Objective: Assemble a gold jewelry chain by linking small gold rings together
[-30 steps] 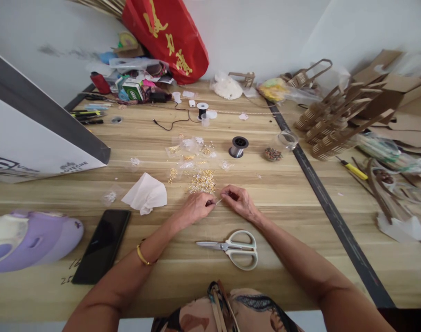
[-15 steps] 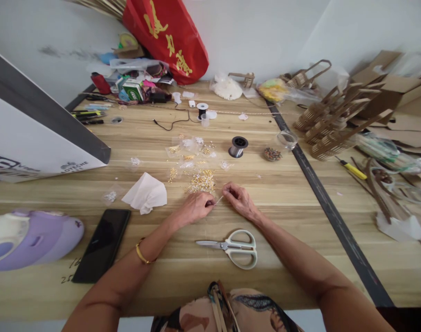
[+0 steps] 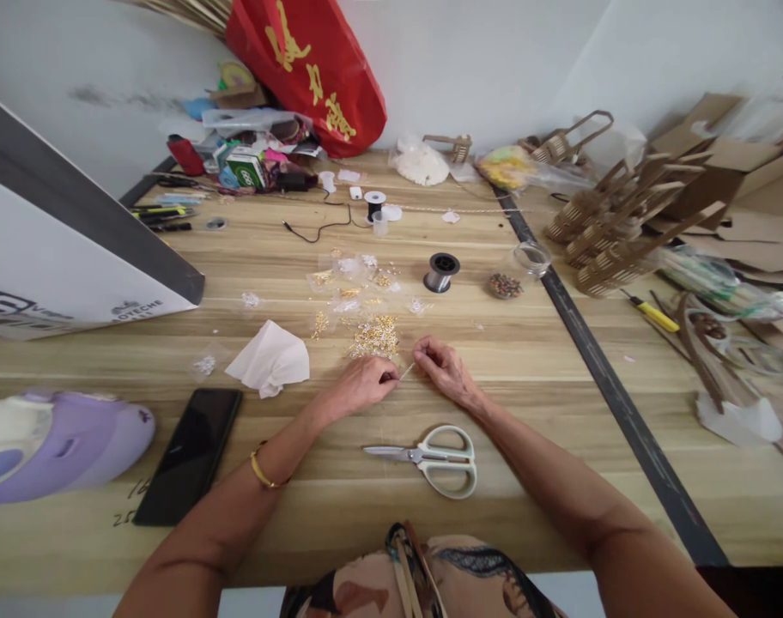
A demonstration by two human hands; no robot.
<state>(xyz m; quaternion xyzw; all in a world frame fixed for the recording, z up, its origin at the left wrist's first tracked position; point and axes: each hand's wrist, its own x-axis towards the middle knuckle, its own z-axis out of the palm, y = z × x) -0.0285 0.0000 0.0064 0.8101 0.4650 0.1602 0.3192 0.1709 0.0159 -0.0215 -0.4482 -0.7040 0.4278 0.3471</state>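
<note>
Between my two hands runs a short, thin beaded strand point(image 3: 407, 372), pale and very small in the view. The fingers of my left hand point(image 3: 364, 382) are pinched on its lower left end. At its upper right end, my right hand point(image 3: 444, 367) pinches it between thumb and fingers. Just beyond my left hand lies a pile of tiny gold and silver beads point(image 3: 374, 336). Scissors point(image 3: 430, 459) with pale handles rest on the table below my hands, blades pointing left. How the strand is fixed is too small to make out.
Beyond the beads stand a spool of wire point(image 3: 441, 273) and a jar of dark beads point(image 3: 506, 285) on its side. Left are a white tissue point(image 3: 269, 359), a black phone point(image 3: 189, 455) and a purple device point(image 3: 69, 445). Small woven baskets point(image 3: 614, 232) crowd the right.
Hardly anything differs. Both hands keep their pinch on the strand, and the whole view has shifted very slightly.
</note>
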